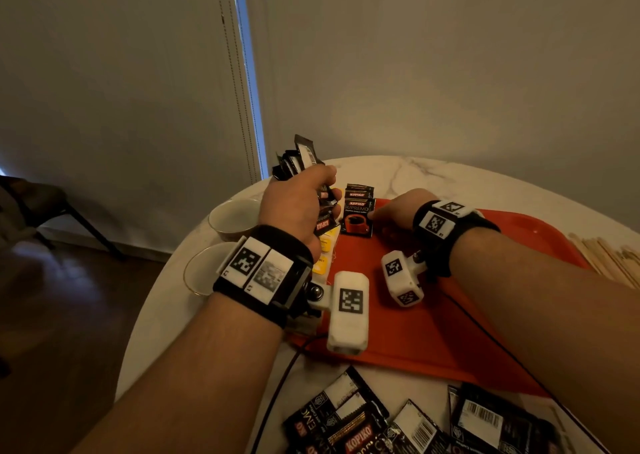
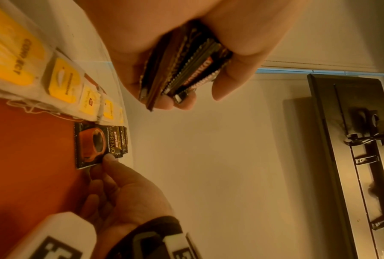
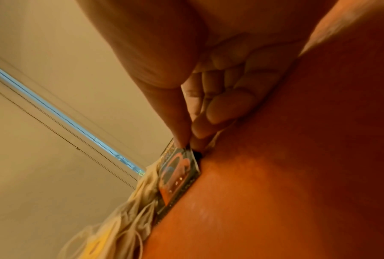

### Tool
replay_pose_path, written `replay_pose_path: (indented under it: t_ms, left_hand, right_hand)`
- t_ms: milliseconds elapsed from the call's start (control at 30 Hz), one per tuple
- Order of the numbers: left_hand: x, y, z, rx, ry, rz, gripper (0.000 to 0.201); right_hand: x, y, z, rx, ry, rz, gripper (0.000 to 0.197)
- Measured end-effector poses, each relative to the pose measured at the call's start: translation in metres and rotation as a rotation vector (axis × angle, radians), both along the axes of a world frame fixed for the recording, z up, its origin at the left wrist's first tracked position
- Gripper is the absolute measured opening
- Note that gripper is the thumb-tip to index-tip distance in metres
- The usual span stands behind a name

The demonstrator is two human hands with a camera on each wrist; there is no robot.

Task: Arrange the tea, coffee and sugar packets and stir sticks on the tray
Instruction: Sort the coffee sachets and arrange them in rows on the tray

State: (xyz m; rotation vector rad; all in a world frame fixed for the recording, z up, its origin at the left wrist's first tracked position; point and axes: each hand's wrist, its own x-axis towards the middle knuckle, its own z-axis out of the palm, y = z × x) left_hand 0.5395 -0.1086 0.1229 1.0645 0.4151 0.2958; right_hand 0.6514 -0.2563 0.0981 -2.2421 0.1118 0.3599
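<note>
My left hand [image 1: 298, 200] grips a bundle of black coffee packets [image 1: 300, 162], raised above the tray's far left corner; the left wrist view shows the bundle [image 2: 186, 70] fanned between thumb and fingers. On the red tray [image 1: 433, 332] a short row of coffee packets [image 1: 358, 218] lies overlapped at the far left. My right hand [image 1: 373, 216] pinches the near right corner of the front packet [image 3: 177, 175] between thumb and forefinger. Yellow-tagged tea bags [image 2: 64, 84] lie in a row along the tray's left edge. Wooden stir sticks [image 1: 609, 256] lie off the tray at the right.
Two white cups [image 1: 235, 218] [image 1: 202, 273] stand on the marble table left of the tray. A pile of loose coffee packets [image 1: 381, 426] lies at the near edge. A black cable [image 1: 277, 384] runs across the table. The wall is close behind.
</note>
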Motion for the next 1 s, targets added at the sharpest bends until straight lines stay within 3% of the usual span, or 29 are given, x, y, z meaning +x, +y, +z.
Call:
replay_pose_path:
  t_ms: [167,333,500,600,667,800,900,1000]
  left_hand:
    - [-0.003,-0.001,0.001,-0.026,0.009,-0.052,0.019]
    - [-0.002,-0.003,0.0,0.0,0.041,-0.073,0.033]
    - [-0.004,-0.009,-0.004,0.012,0.063,-0.145,0.033]
    - [-0.007,-0.012,-0.004,0.014,0.052,-0.209,0.048]
    - [-0.01,-0.015,-0.002,0.012,0.023,-0.236,0.057]
    - [-0.011,-0.016,0.0,0.041,0.009,-0.216,0.071]
    - [-0.013,-0.02,0.003,0.018,-0.003,-0.236,0.07]
    - [-0.015,-0.023,0.005,0.025,-0.013,-0.246,0.071]
  right_hand:
    - [-0.002,-0.003,0.0,0.086,0.019,0.0,0.032]
    - [-0.012,-0.018,0.004,0.515,0.019,-0.019,0.029]
    - [-0.055,-0.029,0.023,0.782,-0.095,0.29,0.007]
    - [-0.068,-0.029,0.025,0.88,-0.153,0.44,0.036]
    - [-0.071,-0.03,0.024,0.883,-0.15,0.497,0.051]
    - [-0.067,-0.027,0.02,0.78,-0.184,0.55,0.054]
    - [-0.064,-0.028,0.013,0.695,-0.199,0.575,0.065]
    - [-0.063,-0.029,0.012,0.658,-0.263,0.538,0.048]
